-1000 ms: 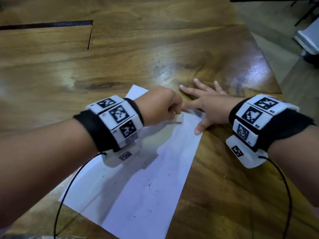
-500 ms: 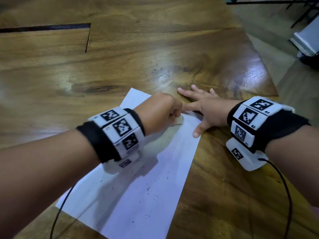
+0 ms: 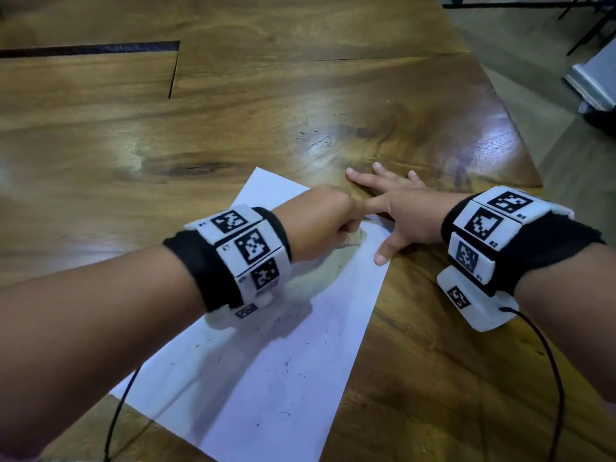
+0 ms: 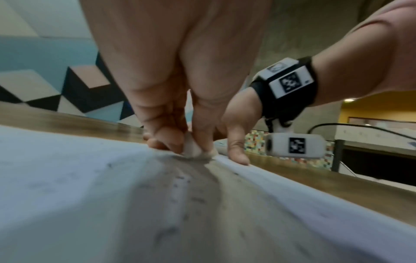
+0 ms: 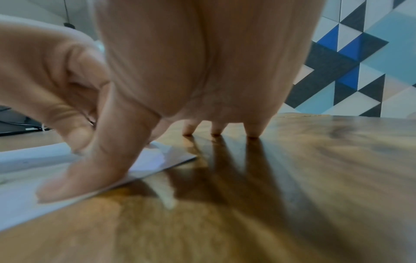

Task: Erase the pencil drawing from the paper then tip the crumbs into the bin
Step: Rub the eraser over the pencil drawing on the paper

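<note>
A white sheet of paper [image 3: 273, 368] lies slantwise on the wooden table [image 3: 233, 121], with dark eraser crumbs [image 3: 286, 363] scattered over its near half. My left hand [image 3: 320, 221] is curled over the sheet's far right part and pinches a small white eraser [image 4: 193, 150] against the paper [image 4: 90, 186]. My right hand [image 3: 400, 211] lies flat with fingers spread; its thumb [image 5: 90, 170] presses the sheet's right edge [image 5: 22, 204] and the other fingertips [image 5: 253, 132] rest on bare wood. No pencil drawing is visible around the eraser. No bin is in view.
The table's right edge [image 3: 520, 135] runs diagonally at the upper right, with floor and a white object [image 3: 596, 78] beyond it. A dark slot [image 3: 90, 50] cuts the tabletop at the far left. Black cables [image 3: 553, 371] trail from both wristbands.
My left hand with the eraser has shifted slightly back and forth on the same spot of the paper. The right hand stays pressed at the sheet's edge.
</note>
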The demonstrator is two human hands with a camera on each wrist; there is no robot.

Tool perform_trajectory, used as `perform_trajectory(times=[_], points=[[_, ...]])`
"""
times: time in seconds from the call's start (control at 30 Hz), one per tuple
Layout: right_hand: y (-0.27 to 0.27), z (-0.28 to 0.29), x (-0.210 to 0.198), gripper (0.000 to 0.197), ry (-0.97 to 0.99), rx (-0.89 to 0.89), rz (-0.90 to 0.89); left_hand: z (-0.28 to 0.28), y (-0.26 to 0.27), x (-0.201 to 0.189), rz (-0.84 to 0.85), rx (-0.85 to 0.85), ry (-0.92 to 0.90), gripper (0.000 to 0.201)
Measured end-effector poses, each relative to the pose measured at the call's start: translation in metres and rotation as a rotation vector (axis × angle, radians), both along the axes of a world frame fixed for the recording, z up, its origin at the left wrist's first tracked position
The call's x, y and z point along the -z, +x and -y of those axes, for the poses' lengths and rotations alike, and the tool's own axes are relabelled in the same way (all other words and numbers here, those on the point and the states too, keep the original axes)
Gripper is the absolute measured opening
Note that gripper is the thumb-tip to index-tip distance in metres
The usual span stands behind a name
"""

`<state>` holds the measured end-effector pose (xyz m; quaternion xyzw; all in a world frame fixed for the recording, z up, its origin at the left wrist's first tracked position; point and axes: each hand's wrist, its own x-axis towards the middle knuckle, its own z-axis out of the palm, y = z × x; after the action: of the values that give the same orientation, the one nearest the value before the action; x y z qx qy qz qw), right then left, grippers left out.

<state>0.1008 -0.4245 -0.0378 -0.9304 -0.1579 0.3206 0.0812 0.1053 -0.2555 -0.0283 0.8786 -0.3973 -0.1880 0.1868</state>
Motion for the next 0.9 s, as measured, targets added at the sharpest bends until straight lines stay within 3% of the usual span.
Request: perform_trajectory(times=[0.17, 0.23, 0.33, 0.4, 0.7, 0.9], points=[[0.000, 0.002, -0.001, 0.096, -0.011, -0.023, -0.020, -0.040, -0.032, 0.002, -0.227, 0.272, 0.185, 0.008], [0.000, 0.002, -0.001, 0.097, -0.012, -0.022, -0.019, -0.039, -0.029, 0.000, -0.214, 0.235, 0.159, 0.010], [0.000, 0.001, 0.001, 0.093, 0.000, -0.007, -0.007, -0.014, -0.009, -0.005, -0.018, 0.041, -0.003, 0.003], [0.000, 0.001, 0.001, 0.087, 0.004, -0.005, 0.001, 0.004, -0.001, -0.007, 0.025, 0.002, 0.003, 0.003], [0.000, 0.002, 0.001, 0.095, -0.015, -0.032, -0.002, -0.055, -0.052, 0.006, -0.195, 0.277, 0.088, 0.008], [-0.001, 0.002, 0.000, 0.093, 0.010, -0.023, -0.007, -0.014, -0.019, 0.001, -0.038, 0.047, -0.070, 0.010]])
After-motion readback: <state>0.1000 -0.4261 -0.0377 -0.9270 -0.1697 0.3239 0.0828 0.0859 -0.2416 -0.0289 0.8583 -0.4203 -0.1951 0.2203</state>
